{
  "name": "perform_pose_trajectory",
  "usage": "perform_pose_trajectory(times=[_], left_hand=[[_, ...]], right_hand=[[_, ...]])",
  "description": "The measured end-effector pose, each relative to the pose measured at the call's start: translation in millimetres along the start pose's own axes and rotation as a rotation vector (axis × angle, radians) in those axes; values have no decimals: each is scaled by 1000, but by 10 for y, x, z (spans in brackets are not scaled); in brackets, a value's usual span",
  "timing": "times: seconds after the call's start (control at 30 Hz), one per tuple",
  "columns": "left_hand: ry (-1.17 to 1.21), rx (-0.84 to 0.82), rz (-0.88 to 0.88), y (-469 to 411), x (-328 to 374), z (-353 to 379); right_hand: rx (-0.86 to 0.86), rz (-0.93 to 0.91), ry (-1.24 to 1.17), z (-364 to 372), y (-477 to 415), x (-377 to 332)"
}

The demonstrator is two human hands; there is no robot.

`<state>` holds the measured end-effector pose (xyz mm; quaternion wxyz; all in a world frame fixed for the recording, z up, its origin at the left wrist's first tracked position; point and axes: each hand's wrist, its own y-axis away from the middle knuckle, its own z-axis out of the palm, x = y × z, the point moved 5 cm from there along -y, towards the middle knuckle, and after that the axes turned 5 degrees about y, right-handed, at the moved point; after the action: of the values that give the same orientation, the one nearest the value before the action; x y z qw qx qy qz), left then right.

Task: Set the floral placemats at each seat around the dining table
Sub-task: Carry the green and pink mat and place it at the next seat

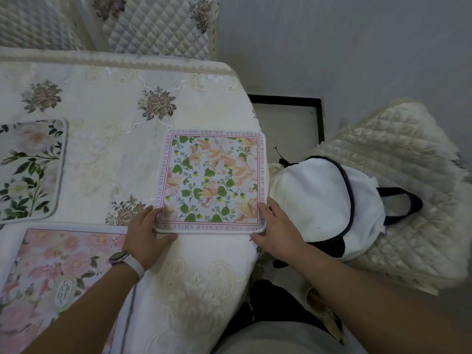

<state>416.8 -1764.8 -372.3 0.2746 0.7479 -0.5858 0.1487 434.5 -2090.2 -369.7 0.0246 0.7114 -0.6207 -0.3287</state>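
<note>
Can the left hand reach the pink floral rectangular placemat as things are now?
Probably yes: the pink floral rectangular placemat lies right beside the left hand, with nothing between them.

Dim, soft light; warped, blurry edges.

A white backpack (324,200) with dark piping and a black carry handle lies on a chair (413,175) draped in a cream quilted cover. Left of the backpack, an embroidered cream tablecloth (102,103) with brown roses covers the surface. Beyond the backpack, up and to the left, two more quilted chair backs (158,24) stand near a grey wall (332,47).
</note>
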Motion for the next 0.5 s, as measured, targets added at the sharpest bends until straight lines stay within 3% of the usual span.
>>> perform_pose_trajectory(times=[0.5], left_hand=[[-35, -15, 36, 181, 112, -160]], right_hand=[[54, 69, -35, -366, 156, -187]])
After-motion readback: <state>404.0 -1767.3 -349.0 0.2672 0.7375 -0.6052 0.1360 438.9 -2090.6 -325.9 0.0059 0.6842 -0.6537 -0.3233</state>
